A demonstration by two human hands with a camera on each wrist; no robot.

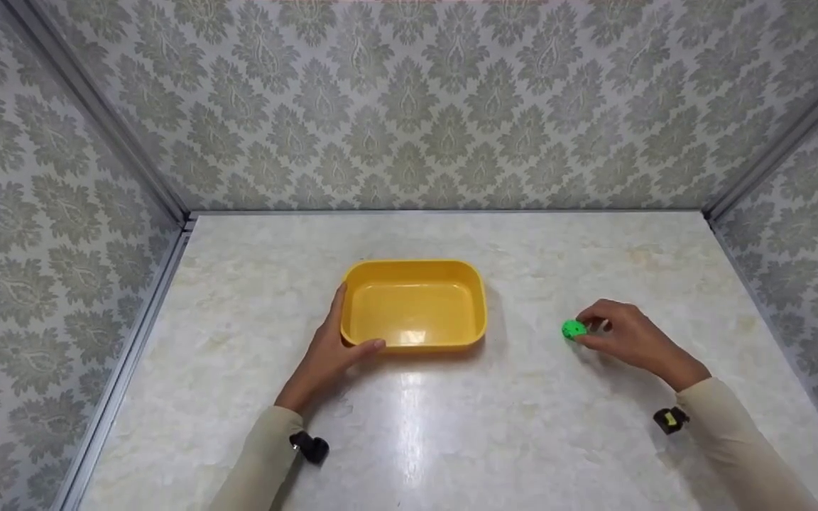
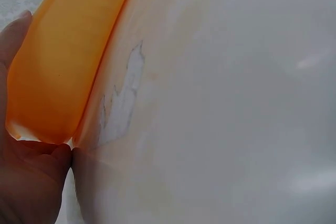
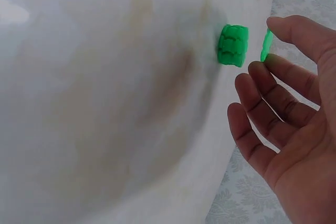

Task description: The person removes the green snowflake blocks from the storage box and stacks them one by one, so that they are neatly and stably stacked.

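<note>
A yellow rectangular plastic box sits on the table with its open top up and nothing inside. My left hand holds its near left corner, thumb along the front rim and fingers against the left side. To the right of the box, my right hand pinches a thin green disc between thumb and a fingertip. Just beside that disc, in the right wrist view, stands a short green stack of ridged pieces. From the head view the green pieces overlap and cannot be told apart.
The pale marbled table ends at a patterned back wall, with side walls left and right. Small black wrist cameras sit at both sleeves. Light glares on the tabletop in front of the box.
</note>
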